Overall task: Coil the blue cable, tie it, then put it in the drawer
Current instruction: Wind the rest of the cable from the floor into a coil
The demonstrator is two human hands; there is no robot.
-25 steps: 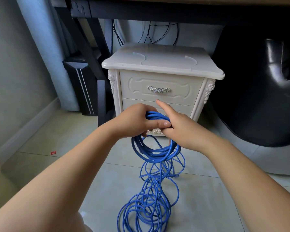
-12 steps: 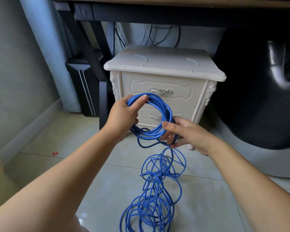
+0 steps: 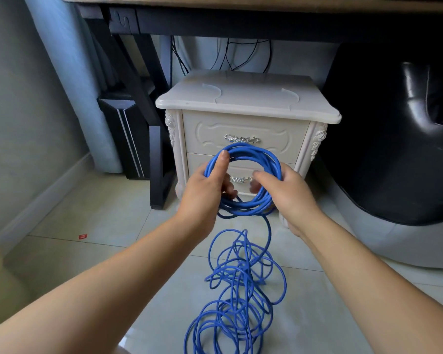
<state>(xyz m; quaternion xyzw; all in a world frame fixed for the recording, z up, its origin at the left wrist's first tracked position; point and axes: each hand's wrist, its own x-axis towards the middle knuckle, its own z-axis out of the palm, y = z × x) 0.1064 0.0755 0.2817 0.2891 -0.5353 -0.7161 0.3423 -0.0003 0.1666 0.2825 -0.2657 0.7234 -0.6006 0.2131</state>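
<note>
A round coil of blue cable (image 3: 256,153) hangs in the air in front of the white nightstand (image 3: 241,98). My left hand (image 3: 205,192) grips the coil's left side, thumb up along the loops. My right hand (image 3: 284,190) holds its right side. From the coil's bottom one strand drops to a loose tangle of the same cable (image 3: 238,290) on the floor between my forearms. The nightstand has two shut drawers: the upper drawer (image 3: 243,131) with a silver handle, and the lower drawer (image 3: 197,162) partly hidden behind the coil.
A black desk leg (image 3: 159,162) stands left of the nightstand, with a dark flat object (image 3: 123,134) behind it. A black chair (image 3: 394,139) fills the right. Thin black wires (image 3: 241,52) hang behind. A small red scrap (image 3: 82,236) lies on the tiled floor.
Both hands have lifted the coil and spread apart, opening it into a wider ring. My right hand moved from the bottom to the right side. More cable sits in the coil.
</note>
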